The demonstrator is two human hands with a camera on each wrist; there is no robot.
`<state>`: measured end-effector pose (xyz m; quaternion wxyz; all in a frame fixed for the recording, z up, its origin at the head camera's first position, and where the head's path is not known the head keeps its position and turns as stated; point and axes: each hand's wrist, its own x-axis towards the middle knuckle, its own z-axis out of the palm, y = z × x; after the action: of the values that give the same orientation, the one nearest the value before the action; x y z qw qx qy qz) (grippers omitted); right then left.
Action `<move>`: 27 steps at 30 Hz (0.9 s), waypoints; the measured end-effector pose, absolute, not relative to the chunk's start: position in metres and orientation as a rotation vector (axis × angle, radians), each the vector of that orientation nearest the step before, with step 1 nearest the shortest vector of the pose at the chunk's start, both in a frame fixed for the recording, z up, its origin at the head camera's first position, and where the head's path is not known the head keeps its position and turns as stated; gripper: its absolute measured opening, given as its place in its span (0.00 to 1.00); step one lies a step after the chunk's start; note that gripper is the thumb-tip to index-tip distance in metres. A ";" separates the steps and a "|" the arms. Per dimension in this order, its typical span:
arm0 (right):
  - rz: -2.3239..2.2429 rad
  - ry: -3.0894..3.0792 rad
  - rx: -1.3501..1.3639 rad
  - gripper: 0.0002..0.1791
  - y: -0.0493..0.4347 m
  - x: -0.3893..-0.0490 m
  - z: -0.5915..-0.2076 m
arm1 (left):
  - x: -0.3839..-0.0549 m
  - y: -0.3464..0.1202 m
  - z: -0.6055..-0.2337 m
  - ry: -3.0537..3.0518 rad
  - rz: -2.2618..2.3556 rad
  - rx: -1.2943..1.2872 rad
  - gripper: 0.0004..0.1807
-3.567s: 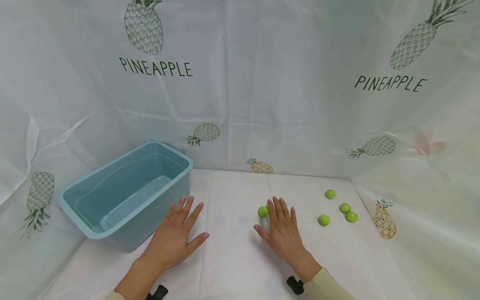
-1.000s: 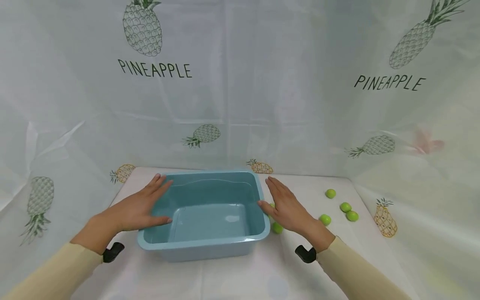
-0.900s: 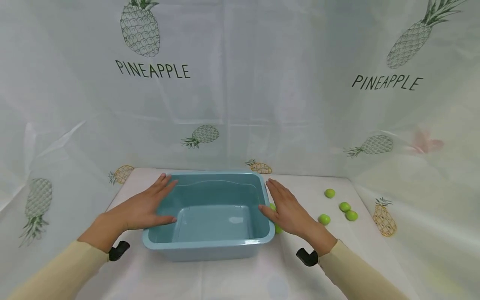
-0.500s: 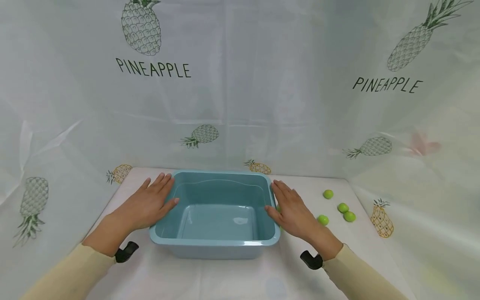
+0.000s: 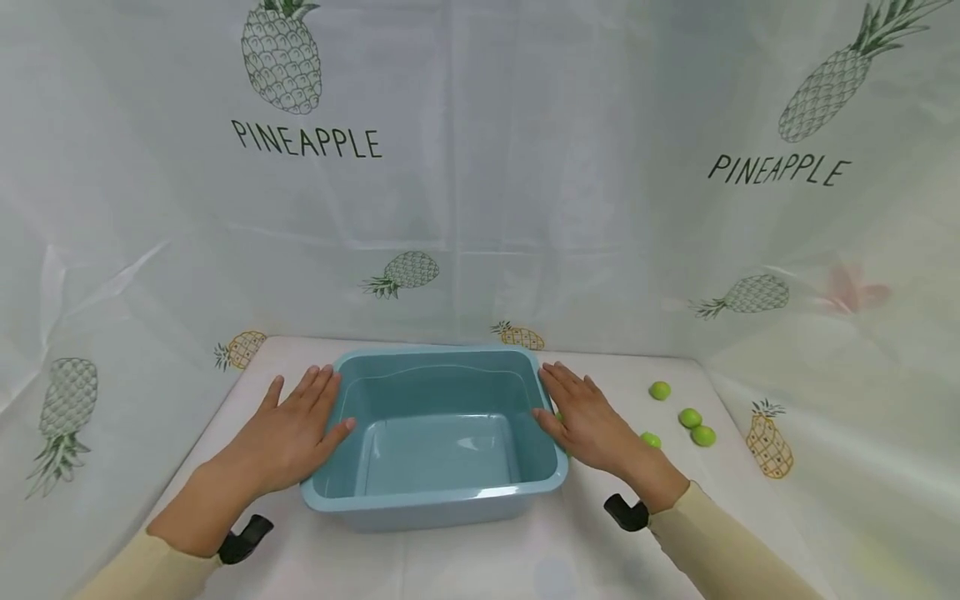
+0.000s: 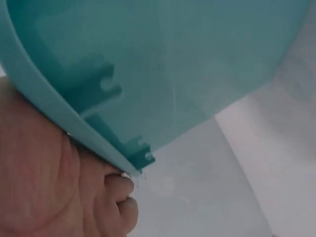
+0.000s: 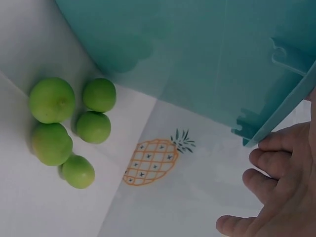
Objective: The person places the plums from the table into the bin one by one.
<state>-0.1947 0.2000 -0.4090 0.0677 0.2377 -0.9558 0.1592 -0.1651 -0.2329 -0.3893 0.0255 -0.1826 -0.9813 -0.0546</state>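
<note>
A teal plastic tub stands at the middle of the table, its long side toward me and nothing inside. My left hand lies with straight fingers against its left end, thumb over the rim. At the right end, my right hand presses the rim with extended fingers, the thumb reaching over it. The left wrist view has the palm and fingers below the tub's rim. In the right wrist view, small green round fruits lie beside the tub's wall; part of this group is hidden behind my right hand in the head view.
More green fruits lie loose at the right of the table. White pineapple-printed sheeting rises behind the table and at both sides. A black wrist mount sits at the right cuff, another at the left.
The tub, angled at the far left earlier, now stands straight at the middle. Over the last second it slid a little right with both hands at its ends, closer to the fruits.
</note>
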 end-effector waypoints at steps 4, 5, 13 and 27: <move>0.463 -2.893 0.714 0.38 0.199 -0.193 -0.410 | -0.163 -0.235 -0.389 -3.009 -0.108 -0.544 0.42; 0.460 -2.896 0.710 0.38 0.199 -0.193 -0.410 | -0.163 -0.236 -0.389 -3.001 -0.100 -0.546 0.41; 0.456 -2.881 0.702 0.38 0.197 -0.192 -0.413 | -0.158 -0.243 -0.395 -2.989 -0.135 -0.536 0.39; 0.494 -2.847 0.692 0.38 0.201 -0.194 -0.414 | -0.156 -0.237 -0.397 -2.988 -0.182 -0.496 0.38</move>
<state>-0.1944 0.2011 -0.4144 0.0850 0.2321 -0.9547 0.1657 -0.1563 -0.2366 -0.3973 0.0536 -0.1633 -0.9833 -0.0599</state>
